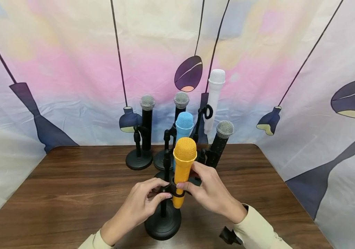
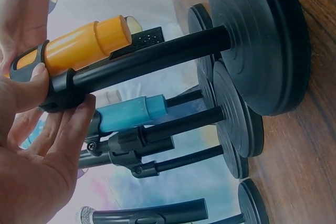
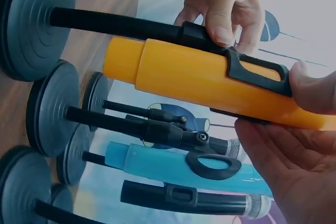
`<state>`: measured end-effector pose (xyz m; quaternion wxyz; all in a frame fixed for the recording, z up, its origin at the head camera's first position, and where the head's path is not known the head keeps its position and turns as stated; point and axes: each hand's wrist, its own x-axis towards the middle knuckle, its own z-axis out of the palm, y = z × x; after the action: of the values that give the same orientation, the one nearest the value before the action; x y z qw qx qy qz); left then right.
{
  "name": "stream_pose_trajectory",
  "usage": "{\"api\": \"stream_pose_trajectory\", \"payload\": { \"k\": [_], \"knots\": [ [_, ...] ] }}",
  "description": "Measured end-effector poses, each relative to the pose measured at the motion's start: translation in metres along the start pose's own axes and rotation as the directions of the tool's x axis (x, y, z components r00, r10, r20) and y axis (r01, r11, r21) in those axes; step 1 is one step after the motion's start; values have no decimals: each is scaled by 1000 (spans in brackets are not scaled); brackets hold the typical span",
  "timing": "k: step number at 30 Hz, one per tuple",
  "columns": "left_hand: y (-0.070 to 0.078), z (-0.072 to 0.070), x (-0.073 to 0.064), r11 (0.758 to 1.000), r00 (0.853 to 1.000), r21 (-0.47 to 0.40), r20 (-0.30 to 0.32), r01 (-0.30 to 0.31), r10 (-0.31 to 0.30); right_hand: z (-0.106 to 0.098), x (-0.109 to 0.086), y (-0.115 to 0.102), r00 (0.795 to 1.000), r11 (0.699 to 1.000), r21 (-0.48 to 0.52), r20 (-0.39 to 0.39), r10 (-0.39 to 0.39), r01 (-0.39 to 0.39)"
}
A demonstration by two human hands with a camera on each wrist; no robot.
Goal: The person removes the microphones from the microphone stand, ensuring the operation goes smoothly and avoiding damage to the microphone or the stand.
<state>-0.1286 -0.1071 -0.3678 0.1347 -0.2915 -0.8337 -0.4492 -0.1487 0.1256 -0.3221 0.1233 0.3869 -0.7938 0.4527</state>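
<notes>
A yellow microphone sits in the black clip of a desktop microphone stand, head up and slightly tilted. My left hand pinches the joint where the clip meets the stand's pole, thumb on one side and fingers on the other. On the right, my other hand holds the yellow microphone between thumb and fingers at the clip. The microphone's lower end pokes out below the clip, beside the pole. Right behind it, a blue microphone rests in another stand, partly hidden.
Farther back stand black microphones with silver heads and a tall white microphone, all in black stands. A small black object lies by the right sleeve. The wooden table ends at a printed cloth backdrop.
</notes>
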Motion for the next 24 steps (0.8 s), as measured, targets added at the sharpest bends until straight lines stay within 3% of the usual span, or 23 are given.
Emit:
{"api": "stream_pose_trajectory", "payload": {
  "k": [6, 14, 20, 24],
  "knots": [
    [0, -1, 0, 1000, 1000, -14, 5, 8, -8, 0, 2, -4, 1000, 996, -82, -15, -24, 23],
    [0, -1, 0, 999, 1000, -37, 16, 22, -21, -2, 1, -2, 998, 997, 55, 30, 51, -53],
    [0, -2, 1, 999, 999, -45, 23, 30, -29, 0, 2, -4, 1000, 997, -76, -4, -14, 13],
    [0, -2, 1, 998, 999, -47, 23, 30, -29, 0, 2, -5, 1000, 994, -107, -10, -17, 16]
  ]
}}
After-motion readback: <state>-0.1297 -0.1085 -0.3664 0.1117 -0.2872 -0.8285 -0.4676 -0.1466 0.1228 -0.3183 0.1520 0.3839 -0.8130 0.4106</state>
